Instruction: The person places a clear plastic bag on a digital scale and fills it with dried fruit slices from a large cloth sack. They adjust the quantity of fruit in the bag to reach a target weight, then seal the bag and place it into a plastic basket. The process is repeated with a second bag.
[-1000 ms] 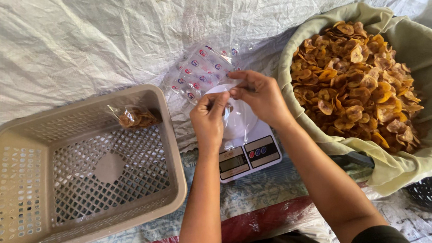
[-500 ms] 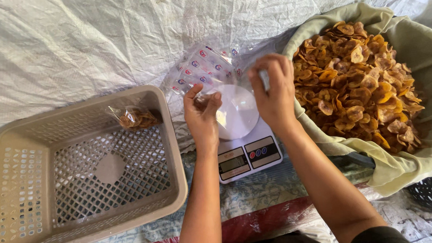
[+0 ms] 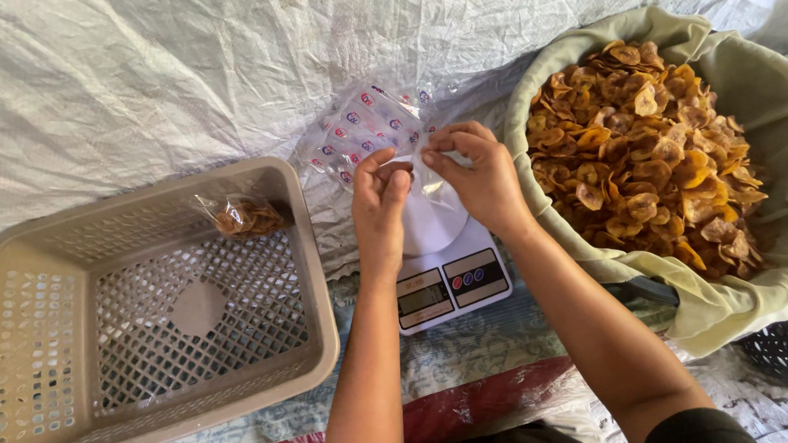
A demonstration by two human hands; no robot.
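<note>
My left hand (image 3: 380,204) and my right hand (image 3: 476,177) are raised above a small white kitchen scale (image 3: 441,268) and pinch the top edge of a clear plastic bag (image 3: 428,188) between them. Just behind my fingers lies a stack of printed clear plastic bags (image 3: 367,128) on the white sheet. To the right stands a big cloth-lined basket of golden fried chips (image 3: 651,154).
A beige perforated plastic crate (image 3: 42,357) stands at the left, holding one small sealed bag of chips (image 3: 241,216) in its far corner. A white woven tarp (image 3: 135,82) covers the ground. A dark basket (image 3: 787,354) shows at the lower right.
My hands were apart over the scale half a second ago, the right one near the chips. They have come together and now pinch the clear bag's edge.
</note>
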